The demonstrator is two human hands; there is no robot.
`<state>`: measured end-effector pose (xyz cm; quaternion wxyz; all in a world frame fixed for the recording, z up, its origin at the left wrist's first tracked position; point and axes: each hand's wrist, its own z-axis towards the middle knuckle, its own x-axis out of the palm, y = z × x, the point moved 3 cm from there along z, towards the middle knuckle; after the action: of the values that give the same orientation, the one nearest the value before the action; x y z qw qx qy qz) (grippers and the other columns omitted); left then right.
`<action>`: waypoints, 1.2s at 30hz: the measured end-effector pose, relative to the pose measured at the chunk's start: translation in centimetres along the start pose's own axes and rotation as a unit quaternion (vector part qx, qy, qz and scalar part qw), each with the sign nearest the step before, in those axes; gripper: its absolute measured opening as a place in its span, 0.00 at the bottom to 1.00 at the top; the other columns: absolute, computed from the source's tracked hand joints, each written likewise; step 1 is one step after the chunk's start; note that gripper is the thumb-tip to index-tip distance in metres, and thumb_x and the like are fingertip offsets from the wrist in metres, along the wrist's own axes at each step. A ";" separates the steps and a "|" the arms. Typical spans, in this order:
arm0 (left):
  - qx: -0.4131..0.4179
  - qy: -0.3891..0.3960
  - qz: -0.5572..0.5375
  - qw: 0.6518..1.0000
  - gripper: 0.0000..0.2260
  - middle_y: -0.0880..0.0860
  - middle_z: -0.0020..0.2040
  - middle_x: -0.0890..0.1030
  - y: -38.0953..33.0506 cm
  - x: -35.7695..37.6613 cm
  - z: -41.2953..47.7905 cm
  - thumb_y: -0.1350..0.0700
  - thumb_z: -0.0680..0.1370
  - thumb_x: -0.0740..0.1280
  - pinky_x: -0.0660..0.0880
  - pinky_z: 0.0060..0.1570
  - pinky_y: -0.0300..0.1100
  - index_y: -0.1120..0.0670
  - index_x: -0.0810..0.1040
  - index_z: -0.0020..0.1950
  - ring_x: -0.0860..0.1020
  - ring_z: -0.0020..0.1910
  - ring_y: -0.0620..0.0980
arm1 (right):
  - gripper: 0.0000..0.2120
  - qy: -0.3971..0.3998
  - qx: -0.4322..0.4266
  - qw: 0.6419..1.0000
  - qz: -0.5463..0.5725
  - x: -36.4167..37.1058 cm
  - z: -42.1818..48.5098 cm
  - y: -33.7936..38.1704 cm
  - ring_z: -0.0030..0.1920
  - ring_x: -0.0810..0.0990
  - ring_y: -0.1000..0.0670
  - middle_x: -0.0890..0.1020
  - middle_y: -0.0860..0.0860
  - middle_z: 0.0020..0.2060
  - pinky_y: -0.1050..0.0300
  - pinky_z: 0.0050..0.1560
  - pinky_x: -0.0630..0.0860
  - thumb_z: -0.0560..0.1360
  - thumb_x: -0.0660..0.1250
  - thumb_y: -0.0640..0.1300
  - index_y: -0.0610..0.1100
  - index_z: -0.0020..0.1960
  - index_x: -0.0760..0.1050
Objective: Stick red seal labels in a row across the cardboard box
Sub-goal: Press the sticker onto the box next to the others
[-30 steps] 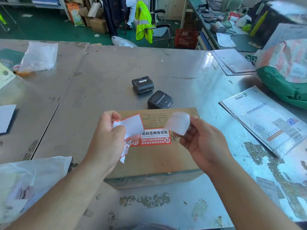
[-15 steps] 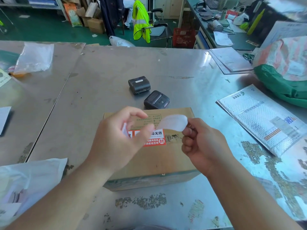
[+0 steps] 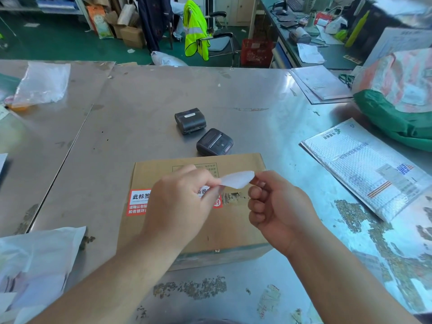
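Pinching a white backing strip point(image 3: 238, 179) between left hand point(image 3: 184, 204) and right hand point(image 3: 275, 206), both grips closed on it, above the cardboard box point(image 3: 233, 225); probably peeling. Held over the stuck red seal label point(image 3: 138, 202), likely to align the row.

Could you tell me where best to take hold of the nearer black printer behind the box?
Grip the nearer printer across its two side walls, from above: it lies flat on the table, and the box blocks a low approach from the near side.
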<state>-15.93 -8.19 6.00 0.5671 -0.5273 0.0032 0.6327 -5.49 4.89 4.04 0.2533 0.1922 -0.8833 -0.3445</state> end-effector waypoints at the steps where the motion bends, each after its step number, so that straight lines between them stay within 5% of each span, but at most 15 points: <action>1: -0.081 0.005 -0.066 0.995 0.05 0.47 0.32 0.82 0.2 0.1 0.0 0.51 0.71 0.75 0.68 0.28 0.37 0.50 0.84 0.37 0.76 0.29 0.44 | 0.12 0.009 -0.006 1.000 0.013 0.0 0.1 0.1 0.24 0.64 0.52 0.71 0.51 0.25 0.60 0.27 0.56 0.77 0.62 0.45 0.45 0.36 0.77; 3: -0.294 -0.018 -0.257 0.920 0.10 0.49 0.32 0.84 0.8 0.4 0.0 0.47 0.71 0.75 0.63 0.23 0.36 0.51 0.82 0.36 0.74 0.28 0.46 | 0.13 0.016 -0.023 0.999 0.023 -0.1 0.1 0.2 0.24 0.66 0.52 0.73 0.50 0.26 0.60 0.27 0.59 0.78 0.60 0.47 0.43 0.41 0.79; 5: -0.453 -0.019 -0.409 0.792 0.11 0.51 0.30 0.83 1.1 1.0 -0.1 0.48 0.71 0.74 0.59 0.21 0.33 0.53 0.78 0.38 0.70 0.25 0.49 | 0.12 0.009 -0.061 0.996 -0.064 -0.4 0.2 0.1 0.26 0.69 0.52 0.75 0.50 0.27 0.59 0.29 0.61 0.79 0.63 0.46 0.42 0.43 0.80; 7: -0.499 -0.001 -0.465 0.731 0.10 0.47 0.25 0.77 0.7 1.1 -0.2 0.49 0.72 0.73 0.57 0.17 0.33 0.53 0.76 0.43 0.64 0.19 0.45 | 0.10 0.032 -0.103 0.978 -0.178 -0.3 0.1 -0.3 0.30 0.73 0.51 0.81 0.50 0.31 0.58 0.32 0.65 0.79 0.66 0.46 0.43 0.45 0.83; 9: -0.506 0.008 -0.492 0.708 0.10 0.46 0.24 0.73 0.2 1.1 -0.2 0.49 0.72 0.72 0.57 0.16 0.33 0.53 0.77 0.46 0.63 0.16 0.42 | 0.10 0.063 -0.135 0.963 -0.227 0.1 -0.2 -0.8 0.33 0.76 0.51 0.84 0.51 0.34 0.59 0.34 0.68 0.78 0.68 0.47 0.44 0.44 0.84; 16: -0.505 0.015 -0.507 0.699 0.08 0.45 0.22 0.74 -0.8 1.3 -0.8 0.51 0.74 0.71 0.57 0.17 0.32 0.52 0.76 0.39 0.68 0.16 0.41 | 0.11 0.059 -0.247 0.930 -0.267 0.8 -0.8 -0.6 0.26 0.73 0.60 0.83 0.52 0.28 0.69 0.31 0.67 0.77 0.69 0.43 0.43 0.38 0.84; 23: -0.500 -0.018 -0.514 0.696 0.07 0.47 0.23 0.78 -0.4 1.5 -0.9 0.50 0.73 0.71 0.59 0.15 0.30 0.52 0.77 0.40 0.71 0.16 0.42 | 0.10 0.076 -0.257 0.926 -0.267 1.0 -1.4 -0.1 0.25 0.74 0.62 0.81 0.56 0.25 0.74 0.28 0.65 0.77 0.71 0.42 0.40 0.39 0.84; 28: -0.505 -0.018 -0.507 0.698 0.10 0.52 0.31 0.82 -0.1 2.1 -1.1 0.47 0.70 0.73 0.59 0.16 0.30 0.51 0.78 0.42 0.68 0.17 0.44 | 0.11 0.016 -0.258 0.930 -0.261 0.5 -0.9 -0.1 0.25 0.76 0.59 0.84 0.48 0.29 0.70 0.30 0.69 0.77 0.71 0.44 0.42 0.37 0.83; 31: -0.501 -0.023 -0.505 0.703 0.11 0.54 0.37 0.82 0.8 2.7 -1.3 0.45 0.69 0.74 0.62 0.16 0.32 0.50 0.79 0.44 0.70 0.18 0.43 | 0.11 0.011 -0.227 0.937 -0.264 0.2 -0.7 0.0 0.21 0.72 0.61 0.82 0.52 0.26 0.72 0.26 0.65 0.76 0.70 0.47 0.42 0.38 0.83; 36: -0.500 -0.020 -0.487 0.716 0.22 0.59 0.49 0.81 1.8 3.5 -1.7 0.40 0.68 0.75 0.69 0.19 0.35 0.53 0.81 0.54 0.76 0.21 0.44 | 0.12 0.043 -0.201 0.942 -0.267 0.6 -0.5 -0.7 0.31 0.80 0.55 0.87 0.48 0.35 0.65 0.31 0.68 0.76 0.71 0.53 0.45 0.40 0.85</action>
<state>-15.46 -7.37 1.83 0.4509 -0.6501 -0.5818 0.1888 -5.53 3.86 4.07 0.2228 0.3804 -0.7006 -0.5612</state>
